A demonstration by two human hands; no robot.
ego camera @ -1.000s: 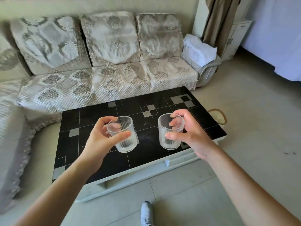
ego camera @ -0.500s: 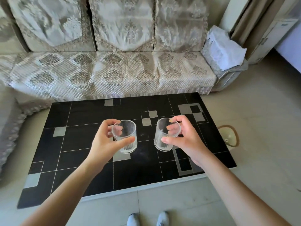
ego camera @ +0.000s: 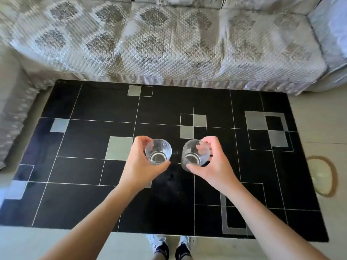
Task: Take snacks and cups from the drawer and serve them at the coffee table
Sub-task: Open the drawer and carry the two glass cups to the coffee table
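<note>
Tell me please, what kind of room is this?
Most likely a home living room. A sofa with a quilted cover stands behind a low black coffee table, and the person holds a glass cup in each hand over that table.

I'm standing in a home living room, looking down over a low black surface (ego camera: 90, 139) patterned with thin white lines and grey squares, the sort of coffee table that sits in front of seating. Just beyond it runs a long sofa (ego camera: 169, 44) under a quilted, pale cover with grey floral diamonds, and another covered seat (ego camera: 13, 113) turns the corner on my left. The floor (ego camera: 319, 117) is pale tile, a small round tan-rimmed thing (ego camera: 323, 175) lies on it at the right, and my own shoes (ego camera: 170, 246) show at the near edge.
</note>
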